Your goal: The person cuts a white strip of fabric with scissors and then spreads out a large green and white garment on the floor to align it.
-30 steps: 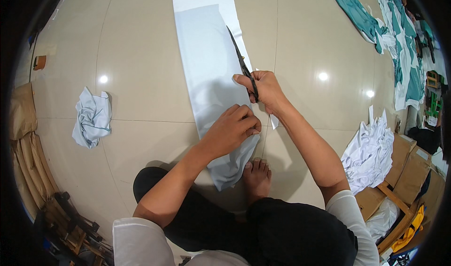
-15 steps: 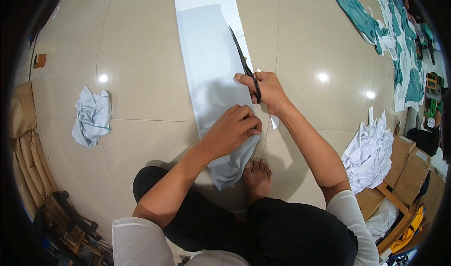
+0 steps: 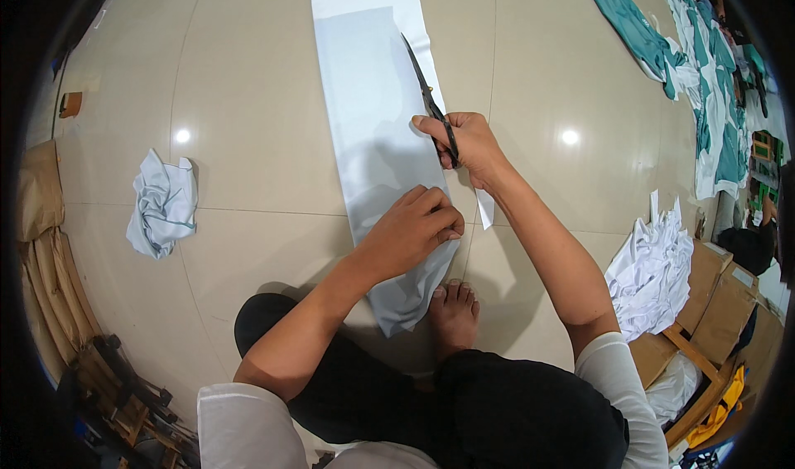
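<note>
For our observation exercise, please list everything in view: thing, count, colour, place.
Long cloth: one, white and pale grey-blue, centre
Scissors: one, black, along the cloth's right side
Narrow strip: one, white, below right wrist
Crumpled cloth: one, pale grey-blue, left
Fabric heap: one, white, right
Fabric pieces: several, teal and white, upper right
Cardboard boxes: at least two, brown, right
Yellow item: one, lower right
Tiled floor: one, beige, throughout
Rim clutter: too distorted to count
Foot: one, bare, lower centre
Legs: two, black-clad, bottom
Left hand: one, bare, on long cloth
Right hand: one, bare, holding scissors
</note>
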`<state>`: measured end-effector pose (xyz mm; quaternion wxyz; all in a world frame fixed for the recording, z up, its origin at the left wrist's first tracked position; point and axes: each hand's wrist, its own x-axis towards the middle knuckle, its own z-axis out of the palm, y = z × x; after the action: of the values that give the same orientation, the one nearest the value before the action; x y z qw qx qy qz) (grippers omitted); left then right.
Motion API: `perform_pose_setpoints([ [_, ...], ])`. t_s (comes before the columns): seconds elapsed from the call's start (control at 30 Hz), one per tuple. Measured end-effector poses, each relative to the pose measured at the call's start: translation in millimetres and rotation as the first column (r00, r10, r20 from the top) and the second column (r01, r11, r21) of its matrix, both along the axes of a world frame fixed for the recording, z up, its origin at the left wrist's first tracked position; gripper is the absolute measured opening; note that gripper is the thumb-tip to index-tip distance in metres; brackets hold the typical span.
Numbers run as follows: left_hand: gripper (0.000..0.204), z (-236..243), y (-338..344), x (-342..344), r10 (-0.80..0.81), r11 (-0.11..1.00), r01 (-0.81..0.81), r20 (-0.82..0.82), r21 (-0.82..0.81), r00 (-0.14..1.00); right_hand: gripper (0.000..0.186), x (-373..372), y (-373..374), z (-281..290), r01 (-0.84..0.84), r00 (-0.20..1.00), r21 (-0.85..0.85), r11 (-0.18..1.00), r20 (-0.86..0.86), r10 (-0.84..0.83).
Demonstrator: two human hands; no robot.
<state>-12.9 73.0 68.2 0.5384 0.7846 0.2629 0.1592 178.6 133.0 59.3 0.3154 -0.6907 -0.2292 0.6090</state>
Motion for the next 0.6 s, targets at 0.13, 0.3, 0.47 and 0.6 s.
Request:
perform_pose_setpoints([
  [0.13, 0.014, -0.5, -0.2, 0.3, -0.001, 1.0, 0.001, 0.002, 0.005, 1.0, 0.043, -1.1, -1.1, -2.8, 0.0, 1.0, 0.02, 1.0, -0.002, 0.0],
  [0.3, 0.014, -1.6, -0.2, 0.7, 0.001, 1.0, -0.002, 0.013, 0.011, 1.0, 0.044, -0.3, -2.3, -2.0, -0.01, 1.0, 0.025, 1.0, 0.004, 0.01],
  [0.47, 0.013, 0.7, 0.2, 0.6, 0.004, 1.0, -0.004, 0.001, 0.007, 1.0, 0.044, -2.6, 3.4, 3.6, 0.004, 1.0, 0.006, 1.0, 0.014, -0.004],
  [0.6, 0.013, 0.3, -0.5, 1.4, 0.002, 1.0, -0.002, -0.011, -0.004, 1.0, 0.044, -3.1, 11.2, 3.4, 0.023, 1.0, 0.002, 1.0, 0.018, -0.023],
])
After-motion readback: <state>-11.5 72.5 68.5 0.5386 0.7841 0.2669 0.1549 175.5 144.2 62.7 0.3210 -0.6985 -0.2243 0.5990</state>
